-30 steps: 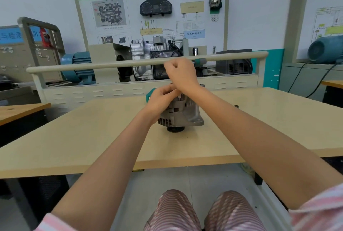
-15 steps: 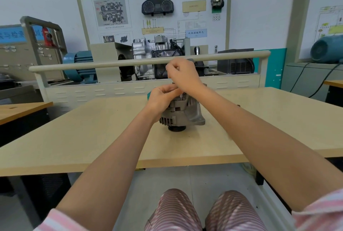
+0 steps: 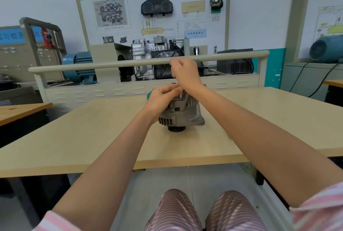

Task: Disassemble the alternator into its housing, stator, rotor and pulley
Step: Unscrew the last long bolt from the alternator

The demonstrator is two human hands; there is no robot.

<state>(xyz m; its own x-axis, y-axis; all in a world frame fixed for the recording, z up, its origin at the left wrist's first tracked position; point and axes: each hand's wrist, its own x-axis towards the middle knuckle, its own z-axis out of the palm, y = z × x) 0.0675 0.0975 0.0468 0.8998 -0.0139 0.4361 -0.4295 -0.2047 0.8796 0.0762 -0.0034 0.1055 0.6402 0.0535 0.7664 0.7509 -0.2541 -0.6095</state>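
I note my right hand (image 3: 185, 74) raised above the alternator (image 3: 182, 113), fingers curled round a thin metal tool (image 3: 180, 95) whose tip meets the housing top. My left hand (image 3: 163, 99) grips the alternator's upper left side. The alternator stands pulley (image 3: 176, 129) down, mid-counter (image 3: 92, 128), toward the far edge. A teal object (image 3: 149, 94) is partly hidden behind the left hand. Against the earlier frames, hands and alternator are essentially unchanged.

The room is bright and evenly lit, with soft diffuse light and only a faint shadow under the alternator (image 3: 181, 114) on the pale table (image 3: 74, 134). The wide-angle lens bows straight lines near the edges, so the rail (image 3: 111, 64) curves. Motion blur smears the right hand (image 3: 185, 74) and the cabinet (image 3: 22, 48) at far left; the print on the wall board (image 3: 154, 13) is soft.
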